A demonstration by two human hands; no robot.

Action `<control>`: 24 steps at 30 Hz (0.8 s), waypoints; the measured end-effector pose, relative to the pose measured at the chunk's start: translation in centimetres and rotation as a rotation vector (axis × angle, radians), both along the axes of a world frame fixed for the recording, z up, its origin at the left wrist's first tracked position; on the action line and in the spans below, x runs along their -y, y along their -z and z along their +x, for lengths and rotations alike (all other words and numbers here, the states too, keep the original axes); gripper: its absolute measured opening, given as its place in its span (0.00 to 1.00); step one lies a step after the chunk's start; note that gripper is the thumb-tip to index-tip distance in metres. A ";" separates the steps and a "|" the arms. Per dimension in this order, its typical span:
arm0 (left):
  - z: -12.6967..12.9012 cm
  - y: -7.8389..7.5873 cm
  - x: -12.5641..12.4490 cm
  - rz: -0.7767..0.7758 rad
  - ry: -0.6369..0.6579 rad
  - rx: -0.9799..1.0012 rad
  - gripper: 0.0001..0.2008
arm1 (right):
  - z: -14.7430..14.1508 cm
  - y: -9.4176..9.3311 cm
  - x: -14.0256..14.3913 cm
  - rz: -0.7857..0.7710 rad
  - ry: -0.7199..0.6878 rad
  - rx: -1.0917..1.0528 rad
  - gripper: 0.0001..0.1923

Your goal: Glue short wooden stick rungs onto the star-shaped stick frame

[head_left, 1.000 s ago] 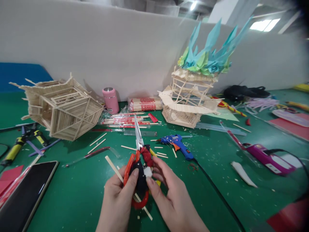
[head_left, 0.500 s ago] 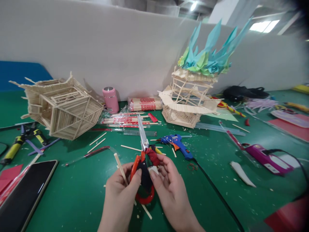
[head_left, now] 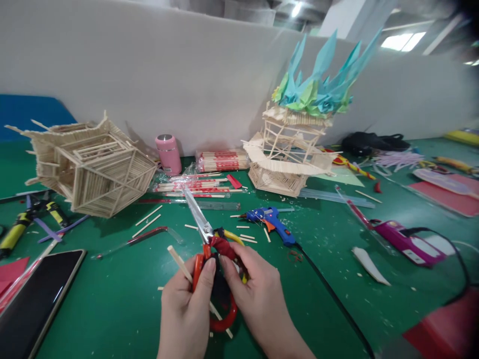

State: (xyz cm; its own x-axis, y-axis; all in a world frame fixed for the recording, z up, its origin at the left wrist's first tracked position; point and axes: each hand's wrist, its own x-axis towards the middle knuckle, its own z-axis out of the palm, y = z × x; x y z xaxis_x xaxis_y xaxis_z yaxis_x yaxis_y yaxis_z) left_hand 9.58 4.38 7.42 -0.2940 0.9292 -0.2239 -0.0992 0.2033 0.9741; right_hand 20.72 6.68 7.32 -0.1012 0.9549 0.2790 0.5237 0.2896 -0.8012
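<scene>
near the front edge of the surface (head_left: 112, 309): left hand (head_left: 185, 309) clenched on scissors (head_left: 209, 264) and wooden stick (head_left: 179, 264), right hand (head_left: 254, 294) pinching the handles; blades' long axis pointing away, up-left.

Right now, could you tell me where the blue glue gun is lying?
In the head view the blue glue gun lies on the green table just right of centre, in front of the stick tower, beyond the right hand.

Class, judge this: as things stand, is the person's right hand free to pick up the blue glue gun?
Probably not yet: the right hand grips the scissors together with the left hand. The glue gun lies close ahead, with nothing in between.
</scene>
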 end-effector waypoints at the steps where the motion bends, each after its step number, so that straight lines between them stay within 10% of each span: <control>1: 0.1 0.0 -0.1 -0.011 -0.020 0.027 0.17 | 0.1 -0.1 0.0 0.016 0.005 0.075 0.09; 13: 0.1 -1.0 -0.6 -0.085 -0.067 0.266 0.20 | 1.3 -1.1 0.9 -0.049 -0.056 0.330 0.12; 24: 0.1 -1.3 -0.1 0.001 0.088 0.027 0.15 | 0.8 -2.7 1.5 -0.350 -0.220 -0.434 0.16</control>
